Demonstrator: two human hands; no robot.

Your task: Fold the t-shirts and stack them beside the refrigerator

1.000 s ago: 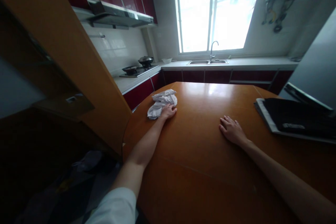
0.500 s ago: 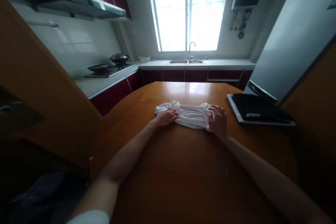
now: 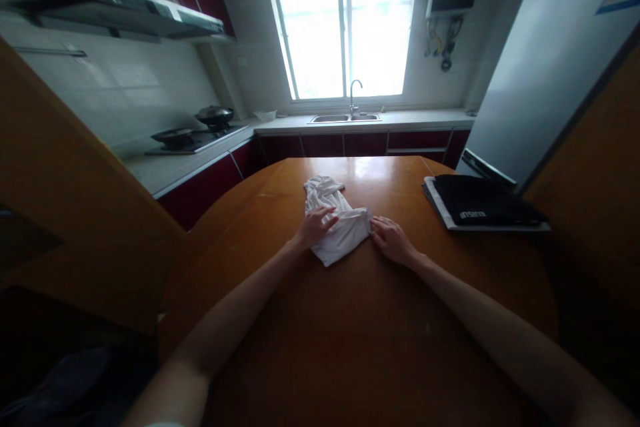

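Note:
A crumpled white cloth garment (image 3: 345, 237) lies turned at an angle on the wooden table (image 3: 360, 340). Its near part is spread fairly flat, while the far end is bunched in folds. My left hand (image 3: 314, 227) rests on the garment's left side, fingers apart and stretched over the fabric. At the right edge, my right hand (image 3: 393, 240) lies low by the table with its fingers extended, their tips touching the cloth's border. The underside of the garment is hidden.
Folded dark and white clothes (image 3: 485, 203) are stacked at the table's right side. Beyond the table are a counter with a sink (image 3: 345, 118), a stove with pans (image 3: 215, 115) at the left and a fridge (image 3: 530, 73) at the right.
The white garment has turned from lying crosswise to an angle, its left end now farther away and its near part flatter. My right hand has moved left; the view has shifted slightly.

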